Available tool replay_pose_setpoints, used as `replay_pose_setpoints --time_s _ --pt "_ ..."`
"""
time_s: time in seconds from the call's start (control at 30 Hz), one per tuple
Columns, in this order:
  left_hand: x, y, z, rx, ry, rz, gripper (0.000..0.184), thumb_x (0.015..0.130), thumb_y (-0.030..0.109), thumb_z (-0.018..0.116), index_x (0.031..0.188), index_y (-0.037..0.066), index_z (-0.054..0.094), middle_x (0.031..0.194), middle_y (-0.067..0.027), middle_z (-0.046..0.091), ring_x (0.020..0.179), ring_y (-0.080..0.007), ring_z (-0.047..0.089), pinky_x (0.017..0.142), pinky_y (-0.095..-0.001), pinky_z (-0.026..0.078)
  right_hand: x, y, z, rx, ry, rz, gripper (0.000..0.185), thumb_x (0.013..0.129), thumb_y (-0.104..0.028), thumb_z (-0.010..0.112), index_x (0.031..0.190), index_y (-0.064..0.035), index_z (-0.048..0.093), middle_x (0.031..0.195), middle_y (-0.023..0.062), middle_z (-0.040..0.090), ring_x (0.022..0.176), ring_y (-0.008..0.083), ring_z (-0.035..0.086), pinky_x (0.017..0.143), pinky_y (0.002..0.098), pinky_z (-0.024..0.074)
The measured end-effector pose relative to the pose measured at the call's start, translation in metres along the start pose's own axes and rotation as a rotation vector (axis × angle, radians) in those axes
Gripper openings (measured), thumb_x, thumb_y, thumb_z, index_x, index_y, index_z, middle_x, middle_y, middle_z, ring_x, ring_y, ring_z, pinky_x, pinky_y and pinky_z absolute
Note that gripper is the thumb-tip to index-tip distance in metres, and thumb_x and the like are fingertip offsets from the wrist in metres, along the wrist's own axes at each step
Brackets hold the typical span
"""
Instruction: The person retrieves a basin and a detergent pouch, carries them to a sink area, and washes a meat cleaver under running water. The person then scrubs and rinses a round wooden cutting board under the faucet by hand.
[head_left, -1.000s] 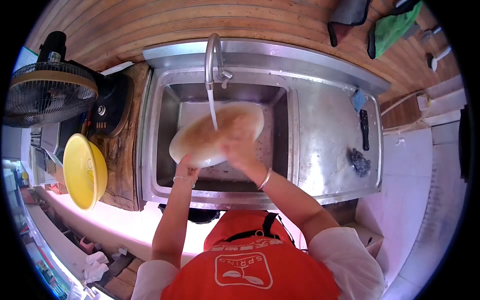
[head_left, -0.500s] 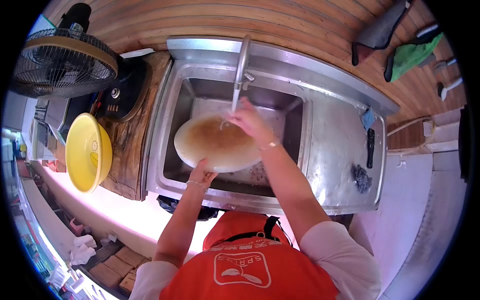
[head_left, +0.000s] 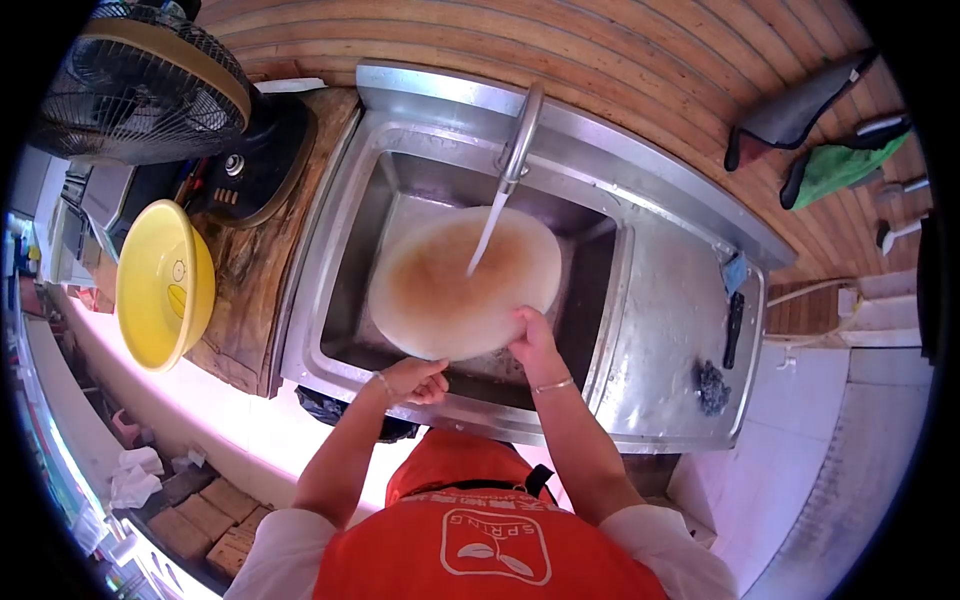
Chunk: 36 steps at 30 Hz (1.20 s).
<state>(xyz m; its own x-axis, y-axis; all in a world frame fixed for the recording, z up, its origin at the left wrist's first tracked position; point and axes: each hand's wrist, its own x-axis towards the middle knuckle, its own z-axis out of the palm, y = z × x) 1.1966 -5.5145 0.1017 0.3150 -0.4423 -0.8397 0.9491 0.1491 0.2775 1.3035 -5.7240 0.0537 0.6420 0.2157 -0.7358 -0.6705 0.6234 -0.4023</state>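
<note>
A round, whitish board (head_left: 470,290) with a brown-stained middle is tilted in the steel sink basin (head_left: 587,340). Water from the curved faucet (head_left: 520,145) runs onto its face. My right hand (head_left: 533,337) grips the board's lower right edge, with the thumb on top and the fingers mostly hidden beneath. Just below the board's bottom edge is my left hand (head_left: 415,382), its fingers curled in and nothing visible inside them; whether it touches the edge is hard to tell.
A yellow basin (head_left: 165,285) and a black fan (head_left: 150,85) are at the left. On the drainboard (head_left: 665,320) at the right lie a blue cloth (head_left: 735,272), a black-handled tool (head_left: 734,330) and a scouring ball (head_left: 712,388). Cloths hang at upper right, including a green one (head_left: 845,170).
My right hand has moved from the board's face by the water to its lower right edge. My left hand has let go and curled. The board has turned, and the view has shifted.
</note>
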Motion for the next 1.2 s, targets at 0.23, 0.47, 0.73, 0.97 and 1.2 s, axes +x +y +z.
replay_pose_setpoints --time_s 0.23,0.47,0.73,0.97,1.2 --pt "0.096 0.102 -0.006 -0.678 0.000 0.448 0.017 0.081 0.014 0.045 0.078 -0.002 0.051 0.079 -0.0100 0.055 0.071 -0.0186 0.056 0.069 -0.0244 0.048 -0.050 0.000 -0.024 -0.116 0.124 -0.055 0.033 0.057 0.000 0.046 0.090 0.0035 0.046 0.087 0.0118 0.051 0.082 0.0262 0.051 0.073 0.0388 0.0436" --pt "0.159 0.133 0.045 -0.405 -0.129 0.698 0.020 0.082 0.016 0.043 0.093 0.001 0.050 0.093 -0.0116 0.053 0.089 -0.0199 0.051 0.081 -0.0307 0.041 -0.066 -0.003 -0.051 0.036 -0.021 -0.062 0.015 0.059 0.000 0.050 0.073 0.0046 0.052 0.074 0.0110 0.053 0.068 0.0233 0.053 0.059 0.0325 0.0451" --pt "0.143 0.079 0.076 1.192 0.054 1.242 0.025 0.083 0.017 0.040 0.101 0.004 0.051 0.097 -0.0109 0.053 0.091 -0.0194 0.049 0.078 -0.0299 0.040 -0.070 -0.006 -0.059 -0.041 -0.021 -0.030 0.009 0.063 -0.004 0.049 0.069 0.0015 0.053 0.077 0.0119 0.055 0.072 0.0229 0.053 0.066 0.0336 0.0448" --pt "0.188 0.095 -0.047 0.008 0.575 0.567 0.029 0.084 0.022 0.036 0.097 0.002 0.053 0.083 -0.0125 0.055 0.074 -0.0194 0.054 0.065 -0.0273 0.045 -0.092 -0.017 -0.027 -0.133 0.105 -0.148 0.005 0.061 -0.002 0.048 0.061 0.0009 0.052 0.067 0.0103 0.053 0.067 0.0199 0.052 0.061 0.0319 0.0432" --pt "0.172 0.156 0.010 -0.888 -0.008 0.487 0.026 0.080 0.014 0.042 0.102 -0.001 0.045 0.087 -0.0145 0.053 0.074 -0.0194 0.053 0.061 -0.0270 0.047 -0.083 -0.018 -0.034 -0.167 0.086 -0.116 0.007 0.061 -0.001 0.045 0.064 0.0012 0.052 0.070 0.0093 0.053 0.068 0.0203 0.052 0.063 0.0306 0.0425"
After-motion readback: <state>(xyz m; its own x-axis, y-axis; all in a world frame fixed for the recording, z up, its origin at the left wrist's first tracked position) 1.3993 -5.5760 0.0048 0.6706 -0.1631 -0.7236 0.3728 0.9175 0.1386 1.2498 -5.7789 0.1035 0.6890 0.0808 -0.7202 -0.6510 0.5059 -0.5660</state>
